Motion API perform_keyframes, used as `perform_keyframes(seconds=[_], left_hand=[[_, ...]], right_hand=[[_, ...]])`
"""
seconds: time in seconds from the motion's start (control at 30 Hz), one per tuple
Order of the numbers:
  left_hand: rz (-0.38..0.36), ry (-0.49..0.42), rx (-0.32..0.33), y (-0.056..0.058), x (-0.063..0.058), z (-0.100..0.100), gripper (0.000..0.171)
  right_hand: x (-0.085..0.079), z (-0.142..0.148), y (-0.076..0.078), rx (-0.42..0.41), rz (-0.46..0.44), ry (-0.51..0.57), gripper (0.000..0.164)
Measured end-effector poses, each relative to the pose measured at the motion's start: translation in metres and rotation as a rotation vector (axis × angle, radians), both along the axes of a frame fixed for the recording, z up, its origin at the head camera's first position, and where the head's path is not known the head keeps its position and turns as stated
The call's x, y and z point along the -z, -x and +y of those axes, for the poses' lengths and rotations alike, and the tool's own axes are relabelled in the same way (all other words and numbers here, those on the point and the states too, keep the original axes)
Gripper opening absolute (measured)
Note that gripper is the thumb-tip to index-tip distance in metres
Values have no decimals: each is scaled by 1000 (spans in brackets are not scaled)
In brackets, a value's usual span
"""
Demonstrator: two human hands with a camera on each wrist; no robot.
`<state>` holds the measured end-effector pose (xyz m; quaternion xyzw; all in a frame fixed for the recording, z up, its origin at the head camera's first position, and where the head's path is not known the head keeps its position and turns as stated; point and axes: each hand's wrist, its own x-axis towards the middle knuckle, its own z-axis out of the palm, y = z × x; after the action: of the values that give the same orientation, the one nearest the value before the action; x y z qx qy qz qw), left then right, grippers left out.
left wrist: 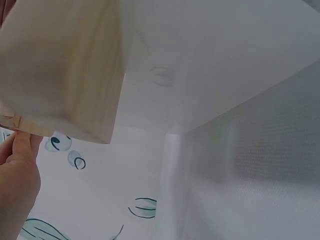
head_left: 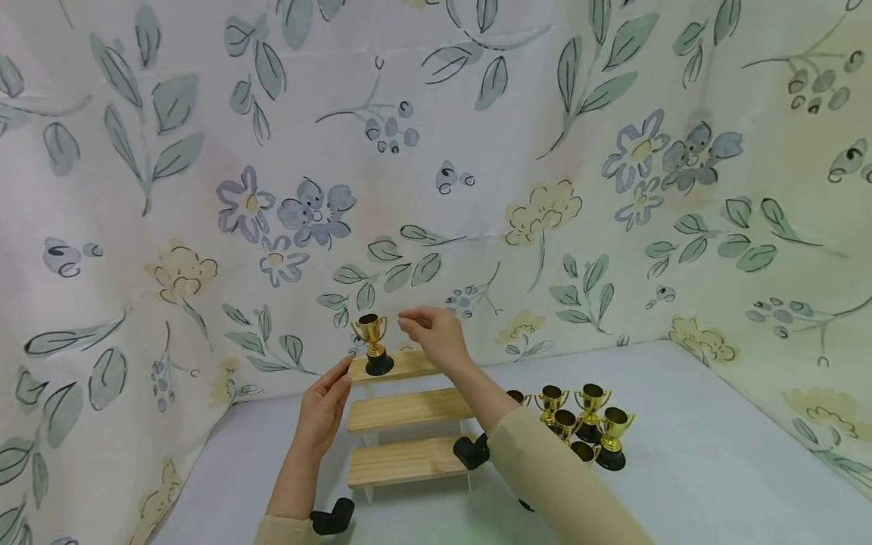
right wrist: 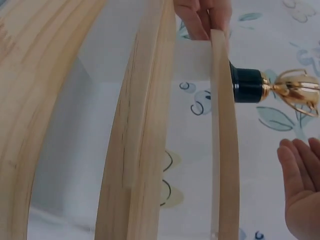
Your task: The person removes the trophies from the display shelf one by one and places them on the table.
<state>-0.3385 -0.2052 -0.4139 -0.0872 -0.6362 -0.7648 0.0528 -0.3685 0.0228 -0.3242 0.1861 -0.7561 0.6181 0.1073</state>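
A small gold trophy cup (head_left: 371, 329) with two handles and a black base stands upright near the left end of the top wooden shelf (head_left: 412, 365). My left hand (head_left: 323, 407) holds that shelf's left end, with fingers above and below the board. In the right wrist view the trophy's black base (right wrist: 247, 85) is against the board, beside the left fingers. My right hand (head_left: 436, 334) is raised just right of the cup, apart from it. Nothing is between its fingers; in the right wrist view the right fingers (right wrist: 300, 162) extend fairly straight.
Two lower wooden shelves (head_left: 409, 409) step down toward me on the tiered stand. Several more gold trophies (head_left: 615, 428) stand grouped on the white tabletop (head_left: 715, 454) at the right, partly hidden by my right sleeve (head_left: 559, 484). A floral cloth (head_left: 436, 265) hangs behind.
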Motion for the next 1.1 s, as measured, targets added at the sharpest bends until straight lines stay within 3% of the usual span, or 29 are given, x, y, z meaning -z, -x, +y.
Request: perform_keyframes(seconds=[0.4,1.1], left_hand=[[12,2,4,1,0,0,54],[6,26,-4,-2,-1,0,55]], right_hand=[[-5,-21,4,-51,-62,96,31],[-6,-29,3,20,-37,73,20]])
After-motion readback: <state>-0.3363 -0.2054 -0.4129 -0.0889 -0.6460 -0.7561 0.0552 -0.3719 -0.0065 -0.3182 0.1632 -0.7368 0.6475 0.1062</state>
